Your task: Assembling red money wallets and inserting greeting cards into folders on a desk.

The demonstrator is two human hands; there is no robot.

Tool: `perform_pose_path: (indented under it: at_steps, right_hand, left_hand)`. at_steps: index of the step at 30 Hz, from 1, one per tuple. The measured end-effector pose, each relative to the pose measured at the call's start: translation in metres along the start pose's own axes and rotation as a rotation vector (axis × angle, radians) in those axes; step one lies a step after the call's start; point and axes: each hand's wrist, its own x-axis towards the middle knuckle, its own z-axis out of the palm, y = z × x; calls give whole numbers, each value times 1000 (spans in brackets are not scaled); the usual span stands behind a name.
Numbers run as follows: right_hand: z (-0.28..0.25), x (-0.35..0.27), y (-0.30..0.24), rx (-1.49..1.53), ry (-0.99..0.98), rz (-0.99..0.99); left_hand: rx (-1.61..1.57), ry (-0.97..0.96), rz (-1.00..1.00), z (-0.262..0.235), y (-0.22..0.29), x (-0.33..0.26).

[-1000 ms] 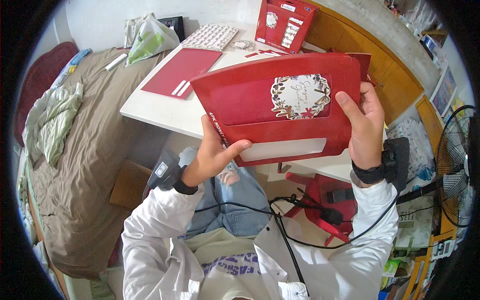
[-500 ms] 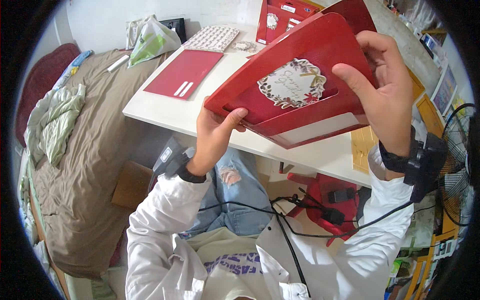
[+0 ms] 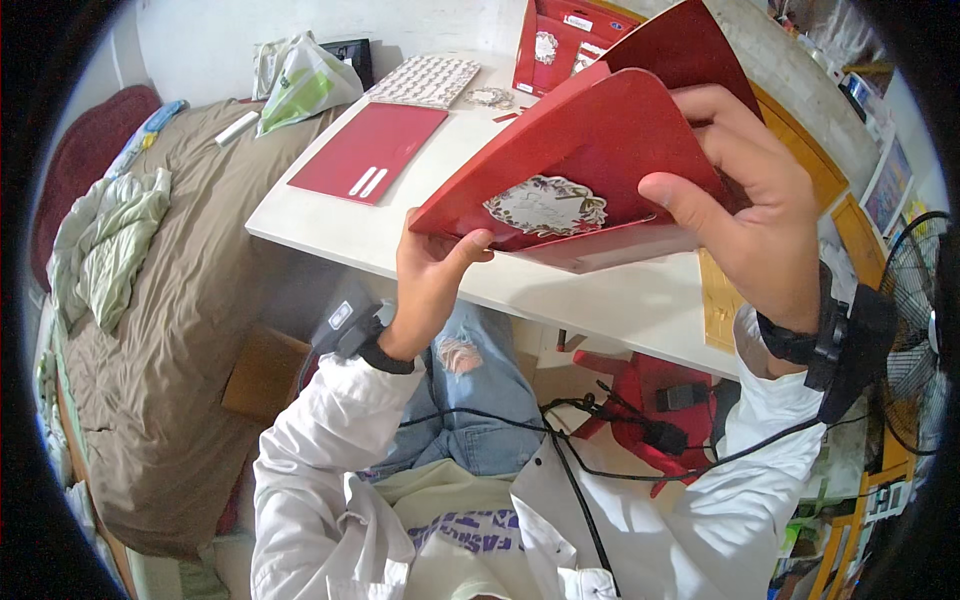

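Observation:
A large red card envelope (image 3: 590, 150) with a round white-and-gold floral emblem (image 3: 545, 205) is held up over the near edge of the white table (image 3: 640, 295). It is bent open and tipped flat toward me. My left hand (image 3: 430, 275) pinches its lower left corner from below. My right hand (image 3: 750, 215) grips its right side, thumb on the front, fingers behind.
On the table lie a flat red sheet with two white strips (image 3: 370, 150), a sheet of small stickers (image 3: 425, 80) and an open red box (image 3: 560, 45). A bed with a brown cover (image 3: 150, 330) is at the left. A fan (image 3: 915, 340) stands at the right.
The envelope has risen and tilted from facing me upright to nearly flat and bent open. My right hand moved up and closer; my left hand shifted under the lower left corner.

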Motion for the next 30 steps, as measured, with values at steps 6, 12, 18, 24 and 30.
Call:
perform_pose_path:
  at_steps: [6, 12, 18, 24, 30]
  right_hand:
    - [-5, -9, -17, -224, -83, -143]
    - [1, -29, -45, -200, -158, -158]
    - [27, -32, -23, -435, 221, -582]
    - [17, -37, -55, -234, 144, -239]
    - [11, -34, -44, -421, -70, -309]
  left_hand:
    - [-141, -173, 26, 0, -11, 0]
    - [-162, -115, -316, -11, 3, 3]
    - [-330, -299, -97, -18, -18, 0]
    - [-291, -279, -154, -25, -18, 0]
    - [-213, -149, -239, -2, 9, -7]
